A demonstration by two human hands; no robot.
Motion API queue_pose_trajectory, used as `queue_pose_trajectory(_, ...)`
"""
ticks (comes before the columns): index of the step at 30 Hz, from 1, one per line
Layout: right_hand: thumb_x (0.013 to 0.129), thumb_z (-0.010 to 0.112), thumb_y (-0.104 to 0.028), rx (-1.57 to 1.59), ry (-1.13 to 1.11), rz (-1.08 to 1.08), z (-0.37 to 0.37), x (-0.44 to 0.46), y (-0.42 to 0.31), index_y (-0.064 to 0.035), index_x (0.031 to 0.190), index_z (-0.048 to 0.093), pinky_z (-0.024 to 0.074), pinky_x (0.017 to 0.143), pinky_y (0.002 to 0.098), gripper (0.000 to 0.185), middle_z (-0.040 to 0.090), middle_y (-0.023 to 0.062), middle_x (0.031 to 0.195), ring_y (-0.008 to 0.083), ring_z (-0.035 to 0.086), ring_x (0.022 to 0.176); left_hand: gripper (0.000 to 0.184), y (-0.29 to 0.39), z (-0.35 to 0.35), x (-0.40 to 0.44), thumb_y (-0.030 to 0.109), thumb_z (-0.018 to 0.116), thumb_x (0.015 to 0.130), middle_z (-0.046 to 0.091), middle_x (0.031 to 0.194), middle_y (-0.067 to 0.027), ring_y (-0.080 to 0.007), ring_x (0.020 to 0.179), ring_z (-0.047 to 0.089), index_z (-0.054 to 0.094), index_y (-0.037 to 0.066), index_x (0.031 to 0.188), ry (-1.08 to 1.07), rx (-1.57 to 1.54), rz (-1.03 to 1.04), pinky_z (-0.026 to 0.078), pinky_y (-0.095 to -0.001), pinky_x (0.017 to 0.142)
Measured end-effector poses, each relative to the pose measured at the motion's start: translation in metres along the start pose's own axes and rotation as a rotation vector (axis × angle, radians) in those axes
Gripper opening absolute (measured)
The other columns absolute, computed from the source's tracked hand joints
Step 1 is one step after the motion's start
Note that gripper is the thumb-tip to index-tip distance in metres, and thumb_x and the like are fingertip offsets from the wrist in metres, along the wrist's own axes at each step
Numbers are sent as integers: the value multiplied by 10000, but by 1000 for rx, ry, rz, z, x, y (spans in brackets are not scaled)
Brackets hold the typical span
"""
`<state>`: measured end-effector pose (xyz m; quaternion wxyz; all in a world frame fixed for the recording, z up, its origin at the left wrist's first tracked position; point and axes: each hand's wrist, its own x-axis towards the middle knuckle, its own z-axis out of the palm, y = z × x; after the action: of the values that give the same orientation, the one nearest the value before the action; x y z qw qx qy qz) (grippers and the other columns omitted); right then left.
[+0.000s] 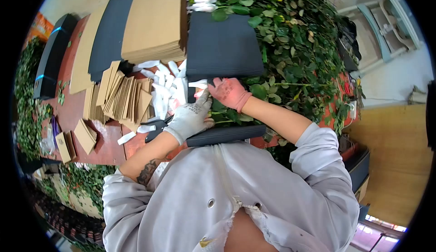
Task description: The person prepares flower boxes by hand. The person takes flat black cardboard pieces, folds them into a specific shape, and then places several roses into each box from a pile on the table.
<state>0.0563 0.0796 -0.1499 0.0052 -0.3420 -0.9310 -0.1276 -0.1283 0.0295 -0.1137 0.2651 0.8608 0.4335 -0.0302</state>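
Observation:
My left hand point(191, 116), in a whitish glove with grey print, lies palm down with its fingers stretched toward a partly hidden rose head point(198, 94) in a white sleeve. Beside it, my right hand point(230, 93), in a pink glove, has its fingers bent down near the left fingertips; what they hold is hidden. Both hands are between a black ribbed sheet or box part point(223, 45) beyond them and a black padded-looking edge point(227, 135) close to my body. Green stems point(222, 121) with leaves run out to the right beneath my right forearm.
White foam-like sleeves point(169, 86) lie heaped left of my hands, with folded cardboard pieces point(125, 95) beyond. Tall stacks of brown cardboard point(154, 18) and a dark sheet point(113, 29) stand behind. A large leafy rose pile point(295, 38) covers the right side of the red table point(106, 138).

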Motion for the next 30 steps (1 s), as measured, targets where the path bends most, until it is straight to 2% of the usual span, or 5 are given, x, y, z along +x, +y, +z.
queue_pose_trajectory(5,796,479,-204,29,-36,41,-1,0,2,-111,993,589,447,552,337,244,561,78,813,205,579,677,627,-36,29,11,358,585,786,358,1381,-170,-301,1063,553,412,36,1296,352,-99,235,459,-384,857)
queue_pose_trajectory(9,808,453,-158,20,-69,93,-7,-4,1,-97,1021,554,464,647,331,243,587,107,885,226,597,730,334,-50,-5,14,359,543,835,625,887,-130,-316,836,604,577,58,977,507,-317,-231,453,-408,747)
queue_pose_trajectory(17,804,451,-154,68,-143,133,-19,-8,1,-61,1090,548,477,613,350,316,588,121,847,248,598,735,503,-56,-12,35,499,599,789,638,772,-177,-325,763,608,641,1,843,349,-270,-382,446,-403,702)
queue_pose_trajectory(22,782,472,-169,-20,15,13,2,-4,3,-61,1046,568,459,546,342,301,564,107,767,224,567,657,211,-75,18,52,212,671,829,591,678,14,-57,580,474,629,13,772,464,-927,-302,404,-230,521)
queue_pose_trajectory(30,803,478,-176,23,44,20,11,-5,2,-42,993,583,479,553,332,254,582,107,776,230,592,688,170,-80,24,53,157,666,820,539,661,26,-63,568,428,588,16,765,580,-930,-356,364,-223,508)
